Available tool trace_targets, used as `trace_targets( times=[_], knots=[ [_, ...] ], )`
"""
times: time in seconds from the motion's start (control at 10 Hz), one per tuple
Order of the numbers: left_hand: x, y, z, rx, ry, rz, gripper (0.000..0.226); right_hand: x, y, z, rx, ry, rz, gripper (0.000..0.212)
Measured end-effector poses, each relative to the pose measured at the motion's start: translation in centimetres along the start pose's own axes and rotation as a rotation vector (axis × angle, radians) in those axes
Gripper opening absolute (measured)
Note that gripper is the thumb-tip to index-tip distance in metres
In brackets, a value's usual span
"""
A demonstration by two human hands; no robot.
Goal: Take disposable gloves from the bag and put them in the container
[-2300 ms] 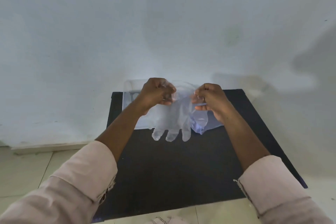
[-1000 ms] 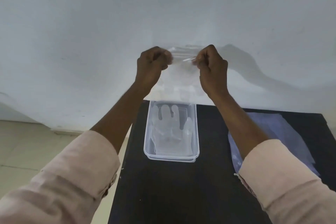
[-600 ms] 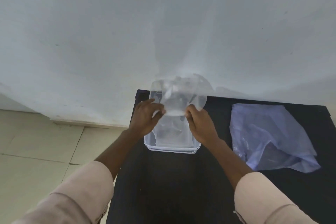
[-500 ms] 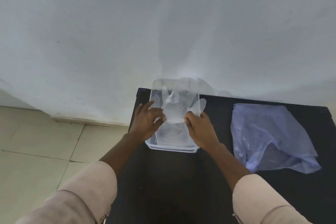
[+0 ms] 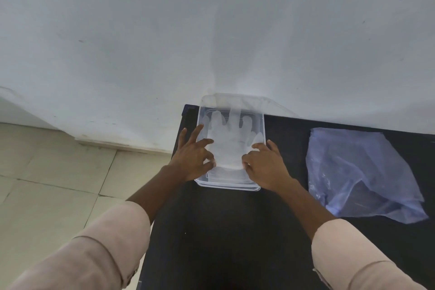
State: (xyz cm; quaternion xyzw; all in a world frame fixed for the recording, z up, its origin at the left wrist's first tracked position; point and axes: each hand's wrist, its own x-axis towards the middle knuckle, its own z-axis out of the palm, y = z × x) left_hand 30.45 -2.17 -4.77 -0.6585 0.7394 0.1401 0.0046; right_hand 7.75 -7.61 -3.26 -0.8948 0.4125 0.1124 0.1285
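Observation:
A clear plastic container (image 5: 228, 186) stands at the back left corner of the black table (image 5: 223, 231). A translucent disposable glove (image 5: 229, 139) lies flat inside it, fingers pointing toward the wall. My left hand (image 5: 194, 156) is at the container's left side, pinching the glove's cuff with its other fingers spread. On the right side, my right hand (image 5: 264, 166) grips the other corner of the cuff. The bluish plastic bag (image 5: 360, 172) lies crumpled on the table to the right, apart from both hands.
A white wall (image 5: 211, 30) rises directly behind the table. Beige floor tiles (image 5: 51, 172) lie beyond the table's left edge, which runs close to the container. Dark table surface extends in front of the container and bag.
Both hands have come down from in front of the wall with the glove and spread it flat in the container. The bag has stayed on the table.

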Motion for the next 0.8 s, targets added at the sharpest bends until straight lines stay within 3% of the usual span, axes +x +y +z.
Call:
trace_targets(
  times=[0.4,0.5,0.6,0.7,0.8],
  knots=[
    [0.4,1.0,-2.5,0.197,-0.312,0.011,0.051,0.5,0.9,-2.5,-0.164,-0.421,-0.146,0.039],
    [0.0,1.5,-4.0,0.132,-0.289,-0.006,0.043,0.0,0.3,-4.2,-0.182,-0.320,-0.159,0.036],
    [-0.9,2.1,-5.1,-0.003,-0.156,-0.012,0.032,-1.5,-0.2,-5.8,-0.126,-0.141,-0.157,0.035],
    [-2.3,3.3,-7.4,-0.329,0.067,-0.047,0.018,-3.9,-0.8,-7.8,0.147,0.037,-0.128,0.033],
    [-3.6,3.7,-8.9,-0.573,0.095,-0.060,0.015,-5.2,-1.1,-8.8,0.365,0.052,-0.095,0.032]
  ],
)
